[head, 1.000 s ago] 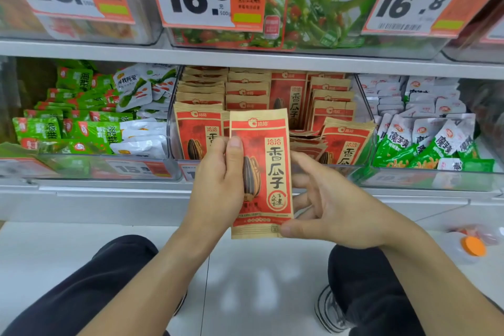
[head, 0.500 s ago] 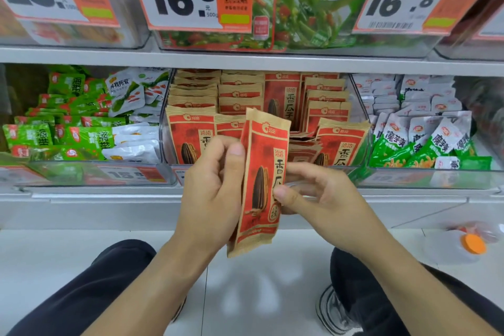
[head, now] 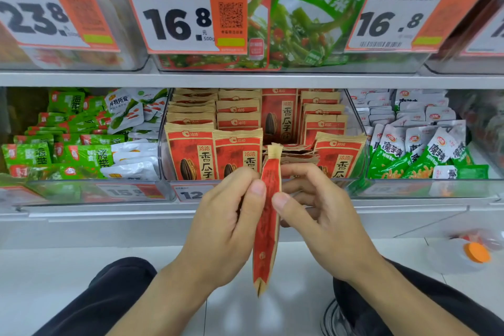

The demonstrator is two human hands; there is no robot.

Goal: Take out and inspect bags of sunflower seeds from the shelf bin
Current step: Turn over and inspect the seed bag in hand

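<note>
A red and tan bag of sunflower seeds (head: 267, 226) stands upright in front of the shelf, turned edge-on to me. My left hand (head: 226, 224) pinches its left side between thumb and fingers. My right hand (head: 319, 215) holds its right side, thumb on the near edge and fingers curled behind. The clear shelf bin (head: 357, 155) behind my hands holds several more such bags (head: 191, 150), standing in rows, with some lying flat in a gap in the middle.
Left of it stands a bin of green and white snack packs (head: 81, 153), right of it a bin of green and white pouches (head: 420, 153). Price tags (head: 180, 13) hang on the upper bins. A plastic bottle with an orange cap (head: 476, 252) lies on the floor at right.
The bag has turned about its upright axis, from front face towards me to edge-on. Both hands stayed on it, and the view moved closer to the shelf.
</note>
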